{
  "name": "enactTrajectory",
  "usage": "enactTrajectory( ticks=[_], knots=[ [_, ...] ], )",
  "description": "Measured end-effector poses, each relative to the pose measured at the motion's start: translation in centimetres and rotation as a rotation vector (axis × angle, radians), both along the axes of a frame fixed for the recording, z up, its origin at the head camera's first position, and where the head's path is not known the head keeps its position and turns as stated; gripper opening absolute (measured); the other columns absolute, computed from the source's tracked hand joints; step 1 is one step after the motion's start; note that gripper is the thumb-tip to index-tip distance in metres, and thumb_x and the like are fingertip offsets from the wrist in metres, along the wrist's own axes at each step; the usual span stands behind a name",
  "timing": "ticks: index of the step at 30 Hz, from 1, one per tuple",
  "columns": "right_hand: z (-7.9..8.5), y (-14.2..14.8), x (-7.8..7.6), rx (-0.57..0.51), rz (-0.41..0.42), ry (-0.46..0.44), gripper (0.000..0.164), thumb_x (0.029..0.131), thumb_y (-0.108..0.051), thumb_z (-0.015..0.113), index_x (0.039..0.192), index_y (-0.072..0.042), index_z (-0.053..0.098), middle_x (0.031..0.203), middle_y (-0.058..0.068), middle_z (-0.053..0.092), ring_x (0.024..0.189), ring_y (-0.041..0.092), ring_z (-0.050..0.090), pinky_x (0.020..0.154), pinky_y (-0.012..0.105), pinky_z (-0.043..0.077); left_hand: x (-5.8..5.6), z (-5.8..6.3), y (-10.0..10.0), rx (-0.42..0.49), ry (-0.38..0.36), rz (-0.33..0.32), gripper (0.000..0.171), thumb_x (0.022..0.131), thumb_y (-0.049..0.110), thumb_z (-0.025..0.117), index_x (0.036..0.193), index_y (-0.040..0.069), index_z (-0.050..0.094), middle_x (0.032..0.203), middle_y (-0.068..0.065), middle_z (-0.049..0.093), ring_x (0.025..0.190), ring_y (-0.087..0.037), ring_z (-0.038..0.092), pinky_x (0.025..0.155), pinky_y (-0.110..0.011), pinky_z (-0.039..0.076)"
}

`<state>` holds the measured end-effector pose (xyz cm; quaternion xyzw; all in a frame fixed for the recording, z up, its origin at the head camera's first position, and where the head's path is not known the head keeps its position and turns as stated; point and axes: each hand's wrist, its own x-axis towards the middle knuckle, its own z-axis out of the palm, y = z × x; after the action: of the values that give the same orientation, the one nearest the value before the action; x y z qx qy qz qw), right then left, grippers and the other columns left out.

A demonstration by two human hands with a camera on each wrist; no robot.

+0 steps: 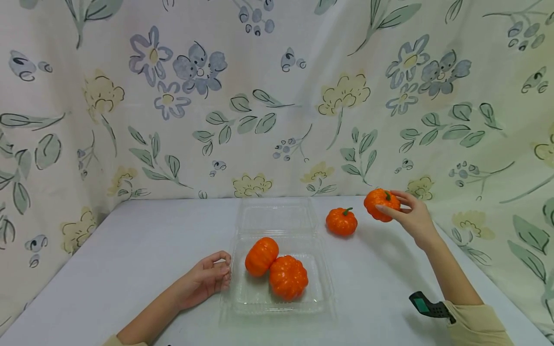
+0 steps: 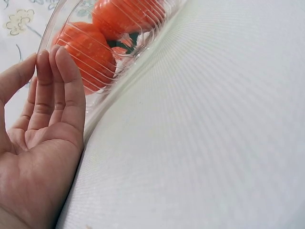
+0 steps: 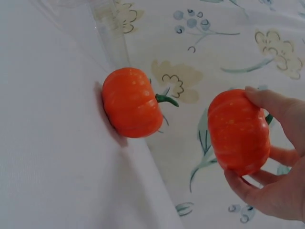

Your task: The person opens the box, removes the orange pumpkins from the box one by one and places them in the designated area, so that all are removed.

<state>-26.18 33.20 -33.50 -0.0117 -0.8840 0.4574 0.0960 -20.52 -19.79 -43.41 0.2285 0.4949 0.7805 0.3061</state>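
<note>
My right hand (image 1: 413, 218) holds a small orange pumpkin (image 1: 381, 204) above the table's far right, thumb on one side and fingers on the other. In the right wrist view this pumpkin (image 3: 238, 131) shows its ribbed side, its green stem partly hidden. Just left of it another pumpkin (image 1: 342, 222) sits upright on the table. My left hand (image 1: 205, 278) pinches the left rim of a clear plastic clamshell box (image 1: 320, 300) between thumb and fingertips. Inside the box lie two pumpkins, one tipped on its side (image 1: 261, 257) and one nearer the front (image 1: 288, 278).
The box's clear lid (image 1: 277, 216) lies folded open toward the back of the white table (image 1: 151, 240). A floral curtain (image 1: 259, 96) hangs behind the table and along its sides. A black band with a small screen (image 1: 428, 306) is on the right forearm.
</note>
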Motion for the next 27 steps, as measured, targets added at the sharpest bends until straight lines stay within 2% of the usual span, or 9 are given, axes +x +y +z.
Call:
enactTrajectory(
  ticks=[2,5,8,11,13,15,18,27],
  knots=[
    [-0.3,0.2,-0.2,0.0,-0.014,0.0,0.079,0.103,-0.04,0.068,0.16,0.001,0.034,0.161,0.038,0.032,0.133,0.056,0.047,0.077,0.012,0.047,0.0,0.0,0.0,0.002,0.0,-0.001,0.025,0.111,0.001,0.036,0.116,0.017,0.054,0.097,0.008,0.066,0.089,-0.008,0.063,0.085,-0.022,0.054],
    [-0.9,0.4,-0.4,0.005,-0.034,-0.008,0.079,0.102,-0.041,0.069,0.159,0.002,0.034,0.16,0.038,0.032,0.134,0.056,0.045,0.075,0.012,0.046,0.0,-0.1,0.0,0.005,0.0,-0.003,0.025,0.111,0.0,0.035,0.116,0.017,0.054,0.097,0.007,0.066,0.089,-0.008,0.064,0.085,-0.022,0.054],
    [-1.5,0.7,-0.5,0.013,-0.052,-0.016,0.078,0.102,-0.041,0.069,0.158,0.002,0.036,0.16,0.038,0.032,0.135,0.056,0.044,0.083,0.022,0.052,0.0,-0.1,0.0,0.008,0.001,-0.004,0.026,0.111,0.0,0.035,0.116,0.017,0.054,0.097,0.007,0.066,0.089,-0.008,0.064,0.085,-0.022,0.054],
    [-2.0,0.9,-0.6,0.02,-0.061,-0.022,0.077,0.103,-0.04,0.069,0.158,0.003,0.036,0.159,0.038,0.032,0.135,0.057,0.043,0.095,0.042,0.057,0.0,0.0,0.0,0.005,0.002,-0.003,0.024,0.111,0.001,0.035,0.117,0.016,0.053,0.098,0.007,0.066,0.089,-0.008,0.064,0.085,-0.022,0.054],
    [-2.3,1.0,-0.7,0.016,-0.068,-0.029,0.078,0.103,-0.04,0.068,0.158,0.004,0.035,0.16,0.039,0.031,0.136,0.058,0.042,0.103,0.055,0.054,0.0,0.0,0.0,-0.001,0.004,-0.002,0.023,0.112,0.001,0.036,0.117,0.016,0.053,0.098,0.007,0.065,0.089,-0.008,0.064,0.085,-0.022,0.054],
    [-2.6,1.1,-0.8,0.01,-0.072,-0.034,0.079,0.103,-0.04,0.068,0.158,0.005,0.034,0.16,0.04,0.03,0.137,0.058,0.04,0.107,0.063,0.048,0.0,0.0,0.0,-0.006,0.008,0.0,0.022,0.112,0.002,0.036,0.117,0.016,0.053,0.098,0.007,0.065,0.089,-0.008,0.064,0.085,-0.022,0.054],
    [-2.9,1.2,-1.0,-0.001,-0.085,-0.048,0.081,0.102,-0.04,0.069,0.159,0.005,0.032,0.161,0.04,0.028,0.139,0.058,0.037,0.11,0.067,0.043,0.0,0.1,0.0,-0.009,0.012,0.0,0.022,0.112,0.002,0.037,0.117,0.016,0.053,0.098,0.007,0.065,0.089,-0.008,0.064,0.085,-0.022,0.054],
    [-4.0,1.7,-1.3,0.004,-0.1,-0.085,0.082,0.102,-0.04,0.069,0.16,0.005,0.03,0.162,0.04,0.026,0.142,0.057,0.034,0.113,0.067,0.041,0.0,-0.2,-0.1,0.007,0.021,-0.005,0.024,0.112,0.002,0.036,0.116,0.017,0.054,0.097,0.008,0.066,0.089,-0.008,0.064,0.085,-0.022,0.054]
  ],
)
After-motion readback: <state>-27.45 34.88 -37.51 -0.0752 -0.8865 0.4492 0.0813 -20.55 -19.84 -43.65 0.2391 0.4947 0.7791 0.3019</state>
